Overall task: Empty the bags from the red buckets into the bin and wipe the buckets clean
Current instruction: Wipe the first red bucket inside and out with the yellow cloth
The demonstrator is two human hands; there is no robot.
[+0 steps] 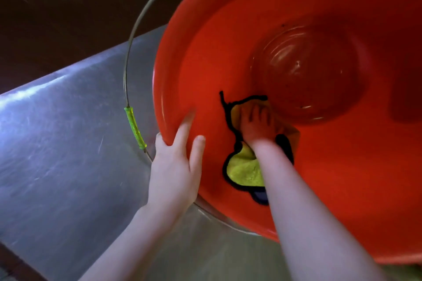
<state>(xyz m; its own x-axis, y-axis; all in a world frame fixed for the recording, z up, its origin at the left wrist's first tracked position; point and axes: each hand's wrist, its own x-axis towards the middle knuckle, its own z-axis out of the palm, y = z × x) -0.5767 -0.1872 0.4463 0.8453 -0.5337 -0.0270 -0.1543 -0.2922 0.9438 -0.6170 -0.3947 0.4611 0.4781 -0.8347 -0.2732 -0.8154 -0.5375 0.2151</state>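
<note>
Red bucket tilted on a steel desk, left hand gripping its near rim with fingers inside, right hand pressing a yellow cloth flat against the inner wall, wire handle hanging beside, wet bottom beyond

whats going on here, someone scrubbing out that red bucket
Yes. A person is wiping the inside of a large red plastic bucket that stands on a scratched steel surface. The left hand grips the bucket's rim, fingers hooked inside, steadying it. The right hand reaches down inside and presses a yellow microfibre cloth with black edging against the inner wall, close to the bottom. No bag is in the bucket, and its wire handle with a green grip hangs down outside.
</note>
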